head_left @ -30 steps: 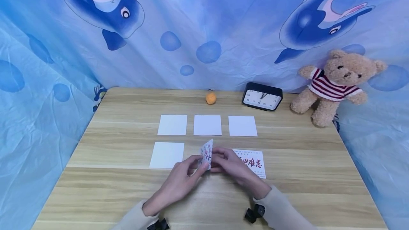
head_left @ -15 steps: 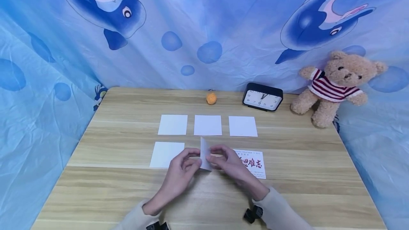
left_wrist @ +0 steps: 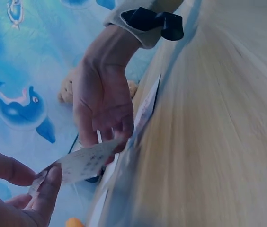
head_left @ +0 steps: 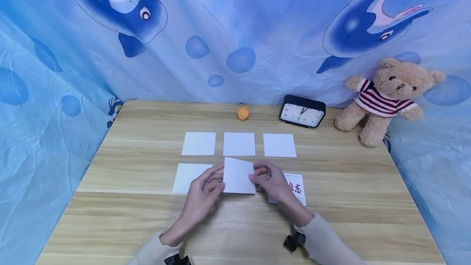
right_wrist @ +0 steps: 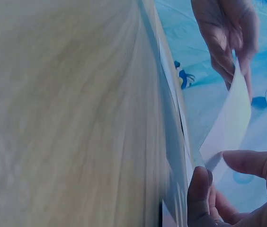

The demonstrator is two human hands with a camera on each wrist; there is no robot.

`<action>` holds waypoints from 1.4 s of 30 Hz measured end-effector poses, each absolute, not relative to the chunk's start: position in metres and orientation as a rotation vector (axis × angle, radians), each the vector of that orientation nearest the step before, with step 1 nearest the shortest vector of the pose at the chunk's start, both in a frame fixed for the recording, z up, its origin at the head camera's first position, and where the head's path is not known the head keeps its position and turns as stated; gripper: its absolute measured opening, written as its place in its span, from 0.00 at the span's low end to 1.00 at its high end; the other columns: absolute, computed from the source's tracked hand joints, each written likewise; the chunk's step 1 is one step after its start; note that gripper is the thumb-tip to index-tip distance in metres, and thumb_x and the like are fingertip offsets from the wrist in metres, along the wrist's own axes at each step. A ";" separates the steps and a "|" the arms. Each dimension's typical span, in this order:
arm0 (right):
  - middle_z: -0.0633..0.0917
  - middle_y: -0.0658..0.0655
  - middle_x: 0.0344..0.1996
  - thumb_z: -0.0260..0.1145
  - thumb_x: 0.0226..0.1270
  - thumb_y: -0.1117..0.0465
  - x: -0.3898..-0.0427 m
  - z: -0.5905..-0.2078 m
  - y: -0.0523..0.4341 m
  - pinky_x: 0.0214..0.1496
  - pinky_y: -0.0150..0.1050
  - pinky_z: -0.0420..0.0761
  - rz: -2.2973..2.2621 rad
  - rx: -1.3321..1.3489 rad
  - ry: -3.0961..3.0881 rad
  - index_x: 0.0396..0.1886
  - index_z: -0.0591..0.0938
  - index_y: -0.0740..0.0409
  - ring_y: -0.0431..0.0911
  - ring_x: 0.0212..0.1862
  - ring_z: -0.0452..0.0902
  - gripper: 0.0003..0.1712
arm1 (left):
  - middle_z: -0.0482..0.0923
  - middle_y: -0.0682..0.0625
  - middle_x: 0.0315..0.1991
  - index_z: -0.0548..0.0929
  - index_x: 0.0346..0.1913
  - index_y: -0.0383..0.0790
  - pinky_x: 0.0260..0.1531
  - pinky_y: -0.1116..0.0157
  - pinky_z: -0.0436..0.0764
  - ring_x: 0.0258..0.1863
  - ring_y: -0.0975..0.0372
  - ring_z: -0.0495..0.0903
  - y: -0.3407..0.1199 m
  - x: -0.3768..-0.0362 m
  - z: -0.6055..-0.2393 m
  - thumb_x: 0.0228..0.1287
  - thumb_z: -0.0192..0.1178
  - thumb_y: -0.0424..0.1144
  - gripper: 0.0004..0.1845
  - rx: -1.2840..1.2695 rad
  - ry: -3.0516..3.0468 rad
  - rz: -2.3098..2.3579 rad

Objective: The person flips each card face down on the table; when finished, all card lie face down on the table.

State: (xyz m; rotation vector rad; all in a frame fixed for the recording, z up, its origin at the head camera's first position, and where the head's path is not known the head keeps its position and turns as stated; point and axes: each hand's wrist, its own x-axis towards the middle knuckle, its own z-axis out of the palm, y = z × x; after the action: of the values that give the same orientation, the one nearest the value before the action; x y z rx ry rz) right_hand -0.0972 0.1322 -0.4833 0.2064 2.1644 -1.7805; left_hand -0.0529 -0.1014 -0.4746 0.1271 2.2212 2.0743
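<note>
Head view: the left hand [head_left: 200, 193] and right hand [head_left: 274, 183] each pinch a side edge of a card [head_left: 239, 176], blank side up, held just above the desk [head_left: 128, 167]. It hangs between a blank card [head_left: 189, 177] and a printed card [head_left: 296, 187].

Right hand [head_left: 274, 183] hides half the printed card [head_left: 294, 187].

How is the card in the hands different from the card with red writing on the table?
The held card shows its blank white side, while the printed card shows red characters. The held card is pinched by the left hand and right hand and lifted; the printed card lies flat, partly hidden by the right hand. Both look squarish.
</note>
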 end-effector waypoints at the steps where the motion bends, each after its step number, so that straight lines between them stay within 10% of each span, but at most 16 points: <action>1: 0.83 0.59 0.45 0.74 0.66 0.65 -0.098 -0.483 0.134 0.35 0.38 0.89 -1.795 0.213 2.160 0.62 0.79 0.62 0.43 0.32 0.81 0.26 | 0.82 0.30 0.57 0.74 0.71 0.31 0.47 0.71 0.88 0.48 0.50 0.89 -0.102 -0.054 -0.476 0.67 0.62 0.22 0.30 0.120 2.228 2.067; 42: 0.87 0.58 0.43 0.67 0.72 0.61 -0.102 -0.487 0.146 0.38 0.39 0.91 -1.585 0.171 2.264 0.61 0.83 0.60 0.44 0.33 0.87 0.20 | 0.79 0.47 0.34 0.80 0.61 0.21 0.31 0.74 0.83 0.31 0.67 0.79 -0.103 -0.074 -0.495 0.57 0.71 0.23 0.27 0.239 2.734 1.355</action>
State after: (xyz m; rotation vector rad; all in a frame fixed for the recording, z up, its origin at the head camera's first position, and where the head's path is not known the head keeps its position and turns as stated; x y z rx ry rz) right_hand -0.1016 0.1465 -0.4869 0.1707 2.2645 -1.5850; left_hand -0.0735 -0.1032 -0.4952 0.2388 2.7340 1.3548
